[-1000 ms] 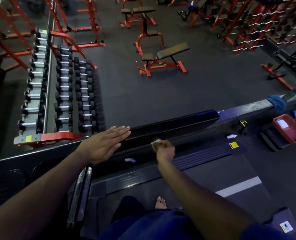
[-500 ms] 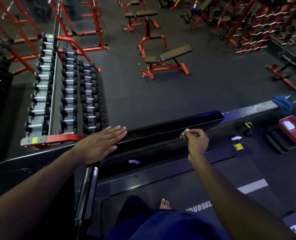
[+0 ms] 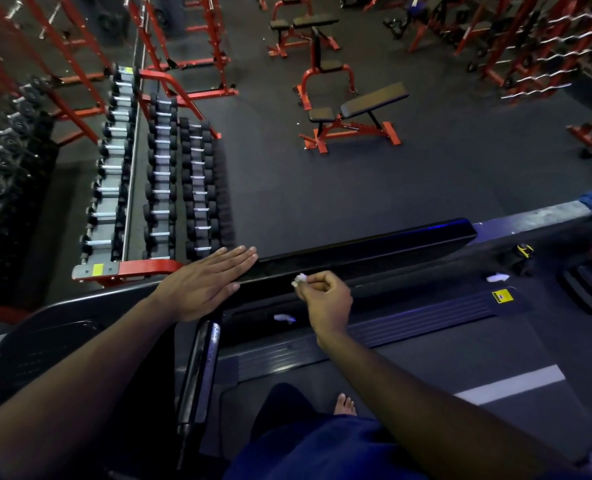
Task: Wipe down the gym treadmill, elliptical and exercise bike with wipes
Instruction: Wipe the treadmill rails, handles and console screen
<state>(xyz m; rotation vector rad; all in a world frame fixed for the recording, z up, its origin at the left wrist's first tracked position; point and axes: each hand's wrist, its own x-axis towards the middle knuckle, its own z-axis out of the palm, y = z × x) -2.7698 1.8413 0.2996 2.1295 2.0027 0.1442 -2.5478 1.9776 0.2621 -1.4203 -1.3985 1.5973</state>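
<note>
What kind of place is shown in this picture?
It is most likely a gym. A dumbbell rack stands on the left, a red adjustable bench sits on the dark floor, and red racks with barbells fill the far right.

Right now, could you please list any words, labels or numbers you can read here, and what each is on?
None can be read.
Yellow sticker on the treadmill side rail: too small.
Yellow tag on the dumbbell rack: nothing readable.
</note>
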